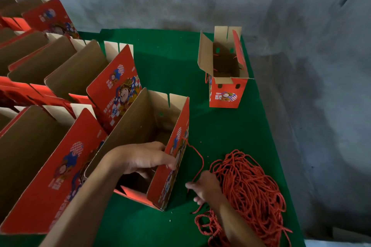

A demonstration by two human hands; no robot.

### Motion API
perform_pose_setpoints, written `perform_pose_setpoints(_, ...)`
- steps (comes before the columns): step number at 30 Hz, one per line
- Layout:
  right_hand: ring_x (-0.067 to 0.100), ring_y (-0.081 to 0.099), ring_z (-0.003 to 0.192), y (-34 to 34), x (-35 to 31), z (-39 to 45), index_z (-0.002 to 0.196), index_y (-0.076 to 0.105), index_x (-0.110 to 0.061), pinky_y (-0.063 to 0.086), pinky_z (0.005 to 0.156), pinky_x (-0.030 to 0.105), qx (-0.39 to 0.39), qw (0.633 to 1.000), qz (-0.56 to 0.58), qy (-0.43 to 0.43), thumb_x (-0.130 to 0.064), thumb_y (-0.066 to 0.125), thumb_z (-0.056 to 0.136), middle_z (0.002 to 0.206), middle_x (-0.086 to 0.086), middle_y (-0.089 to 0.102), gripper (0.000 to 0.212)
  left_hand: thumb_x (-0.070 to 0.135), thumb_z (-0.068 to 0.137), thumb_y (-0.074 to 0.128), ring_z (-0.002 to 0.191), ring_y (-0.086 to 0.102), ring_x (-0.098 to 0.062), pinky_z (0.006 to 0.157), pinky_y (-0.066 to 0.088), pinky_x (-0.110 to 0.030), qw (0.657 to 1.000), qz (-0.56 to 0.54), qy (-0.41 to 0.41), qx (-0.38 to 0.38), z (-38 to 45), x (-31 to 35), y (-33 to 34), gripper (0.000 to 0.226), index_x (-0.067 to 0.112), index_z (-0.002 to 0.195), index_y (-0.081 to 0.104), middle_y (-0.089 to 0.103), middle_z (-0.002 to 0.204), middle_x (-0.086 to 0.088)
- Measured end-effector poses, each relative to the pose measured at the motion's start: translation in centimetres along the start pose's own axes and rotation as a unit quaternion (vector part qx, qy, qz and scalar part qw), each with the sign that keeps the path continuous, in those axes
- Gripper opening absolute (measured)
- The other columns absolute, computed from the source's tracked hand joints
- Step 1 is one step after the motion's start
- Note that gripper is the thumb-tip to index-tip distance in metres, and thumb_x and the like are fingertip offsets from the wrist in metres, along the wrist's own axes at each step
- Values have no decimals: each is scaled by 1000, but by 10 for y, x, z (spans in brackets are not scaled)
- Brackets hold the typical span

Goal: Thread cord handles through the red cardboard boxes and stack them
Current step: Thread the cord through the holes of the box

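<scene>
Here the right hand (202,187) pinches a length of red cord (197,158) between its fingertips, while the left hand (146,159) reaches into the open box (172,158) and clamps the top edge of its printed side panel, thumb outside, fingers hidden inside. The cord runs up from the right hand in a loop to the outside of that panel, where its far end meets the cardboard, apparently at a handle hole; whether it has passed through cannot be told.

To do this step well, the left hand should probably keep the panel steady and catch the cord tip from inside, while the right feeds slack without dragging on the heap.

The held box shows bare brown cardboard inside, and its bottom is in shadow. Just right of it, touching the right forearm, lies the cord pile (249,192), a loose tangle on the green cloth (170,56). Beyond it, well apart, stands a finished box (225,70), flaps open, cord hanging at its side. Left of the held box, rows of unthreaded boxes (60,90) crowd together, open-topped.
</scene>
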State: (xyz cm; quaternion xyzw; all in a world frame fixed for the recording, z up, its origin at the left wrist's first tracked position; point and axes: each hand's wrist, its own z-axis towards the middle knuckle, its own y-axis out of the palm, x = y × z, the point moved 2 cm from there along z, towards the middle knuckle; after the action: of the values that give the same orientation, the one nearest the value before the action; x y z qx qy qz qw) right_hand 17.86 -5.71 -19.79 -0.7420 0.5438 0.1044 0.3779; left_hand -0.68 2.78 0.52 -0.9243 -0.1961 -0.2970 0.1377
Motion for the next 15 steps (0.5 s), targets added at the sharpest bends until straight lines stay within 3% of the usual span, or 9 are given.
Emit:
perform_pose_setpoints(3,22,73,52,14,-3,-4,88,61,0,59,47,31,-11,1000,-17,15,-16,80,91,77,15,69,25,44,73,73,117,68,-25,109,49,-53,999,-27,3,28,-2,-4,4,67,19,133,56,75,121,-5)
perform_pose_setpoints(6,23,77,68,17,-9,-8,104,61,2,63,57,30,-17,999,-49,7,-9,76,93,102,21,72,21,47,72,68,112,71,-26,110,48,-52,996,-58,4,65,-4,-8,5,64,17,128,61,78,113,-5)
perform_pose_setpoints(9,27,78,84,24,-8,-14,105,67,5,65,75,38,-23,990,-139,-5,-7,78,91,100,21,76,21,52,73,66,105,74,-25,107,50,-49,994,-66,5,82,-5,-10,4,64,17,126,62,79,109,-4)
perform_pose_setpoints(11,26,78,86,27,-7,-20,108,66,5,65,78,39,-25,988,-150,-4,-7,79,90,100,20,76,25,55,81,64,103,76,-24,105,51,-47,994,-72,2,87,-5,-13,4,60,17,127,61,79,109,-3)
perform_pose_setpoints(13,26,77,83,28,-9,-27,101,65,2,65,78,41,-33,995,-93,2,-6,79,89,98,18,75,20,56,89,61,101,76,-25,102,52,-46,992,-82,0,97,-3,-16,4,56,18,130,59,79,110,-4)
perform_pose_setpoints(15,27,73,72,26,-13,-35,83,66,0,64,79,49,-44,996,74,-21,-2,76,89,84,17,74,11,58,86,62,100,77,-25,98,53,-44,991,-89,12,101,-2,-16,5,59,19,130,59,79,110,-4)
